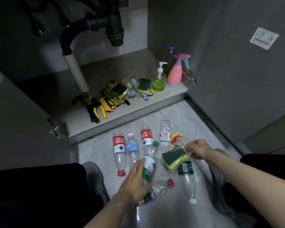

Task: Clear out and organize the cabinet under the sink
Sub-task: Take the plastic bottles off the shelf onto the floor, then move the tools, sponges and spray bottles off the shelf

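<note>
The person crouched before the open grey cabinet under the sink, both hands over the pale marble floor. The left hand curled round a clear plastic bottle with a green-and-white label, lifting it off the pile, probably to sort it with the rest. The right hand pinched the clear wrapper of a green-and-yellow scouring sponge, which dangled just left of it. Beyond the left hand, empty clear water bottles with red labels lay in a row, seemingly lined up as rubbish. Further ahead on the cabinet floor sat yellow-handled tools, a green soap pump bottle and a pink spray bottle, apparently grouped by kind.
</note>
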Demonstrator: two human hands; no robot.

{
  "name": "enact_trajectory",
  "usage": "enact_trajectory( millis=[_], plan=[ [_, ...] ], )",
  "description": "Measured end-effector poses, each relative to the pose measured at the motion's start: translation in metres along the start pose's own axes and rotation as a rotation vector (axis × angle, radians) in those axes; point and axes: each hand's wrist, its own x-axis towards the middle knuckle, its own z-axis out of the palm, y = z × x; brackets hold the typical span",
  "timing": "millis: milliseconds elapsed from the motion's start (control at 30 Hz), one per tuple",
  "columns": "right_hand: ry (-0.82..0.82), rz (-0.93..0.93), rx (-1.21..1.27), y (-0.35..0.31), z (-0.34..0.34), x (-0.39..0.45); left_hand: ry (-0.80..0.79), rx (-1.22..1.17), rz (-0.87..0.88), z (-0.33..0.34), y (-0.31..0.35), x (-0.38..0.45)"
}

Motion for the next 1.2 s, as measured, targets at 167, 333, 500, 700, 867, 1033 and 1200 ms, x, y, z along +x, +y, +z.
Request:
enact_trajectory(
  millis=[167, 333, 500, 700, 867, 1033, 1200],
  plan=[
    [-0.101, -0.023, -0.067, 0.0, 0.009, -0.005, -0.075, 0.072, -0.087, 0.012, -0.004, -0.008],
    [0.078, -0.181, -0.08, -0.032, 0.017, 0.005, 0.062, 0.028, -0.151, -0.022, -0.004, 0.005],
    [-0.013, -0.365, -0.044, -0.106, 0.041, 0.003, 0.21, 0.064, -0.265, -0.101, -0.01, 0.044],
    [-0.151, -0.529, -0.078, -0.198, 0.085, 0.003, 0.266, 0.202, -0.411, -0.208, -0.029, 0.091],
    [-0.22, -0.628, -0.305, -0.248, 0.132, 0.025, 0.339, 0.239, -0.542, -0.269, -0.061, 0.125],
    [-0.225, -0.776, -0.643, -0.281, 0.184, 0.048, 0.381, 0.108, -0.598, -0.288, -0.101, 0.167],
    [-0.165, -0.852, -0.754, -0.288, 0.231, 0.062, 0.376, 0.013, -0.595, -0.288, -0.123, 0.197]
  ],
)
